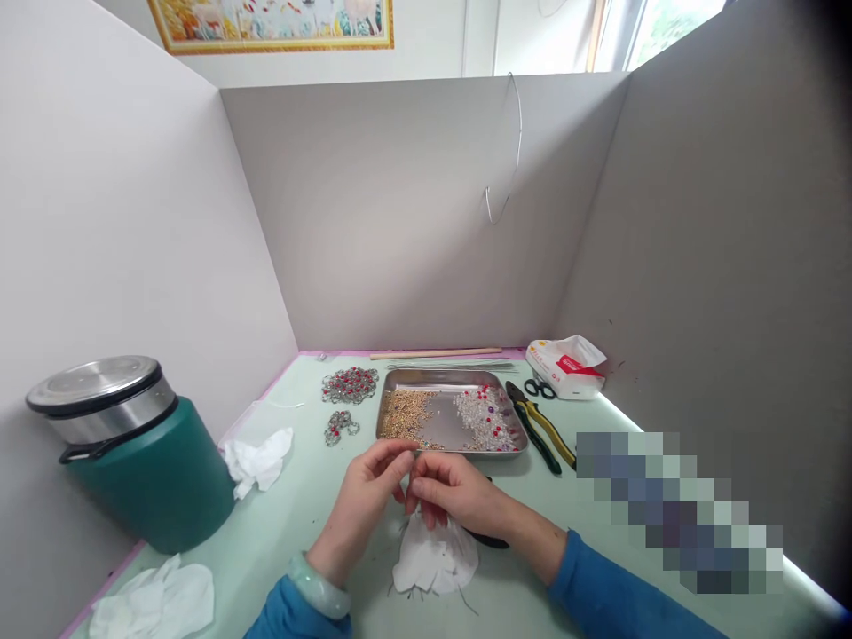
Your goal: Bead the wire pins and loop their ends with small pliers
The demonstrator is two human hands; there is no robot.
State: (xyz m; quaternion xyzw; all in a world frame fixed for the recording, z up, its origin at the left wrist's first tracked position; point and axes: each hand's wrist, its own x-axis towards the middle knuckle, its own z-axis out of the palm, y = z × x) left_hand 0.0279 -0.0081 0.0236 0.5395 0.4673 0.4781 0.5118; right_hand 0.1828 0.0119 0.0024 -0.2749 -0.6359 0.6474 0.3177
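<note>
My left hand [379, 472] and my right hand [456, 490] meet at the front edge of a metal tray [453, 378], fingers bent and pinched close together. Whatever is between the fingertips is too small to make out. Gold beads [403, 415] fill the tray's left side; clear beads [480, 415] mixed with red and purple ones lie on the right. Below my hands rests a crumpled white tissue [436, 559] with thin dark wire bits around it. A black tool handle [491, 540] shows partly under my right wrist.
Left of the tray lie two piles of red-beaded metal chain [350, 385] [342, 428]. Green-and-yellow pliers [549, 430], black scissors [540, 389] and a tissue pack [565, 366] are at right. A green canister [153, 479] stands left near tissues [258, 460]. Grey panels surround the table.
</note>
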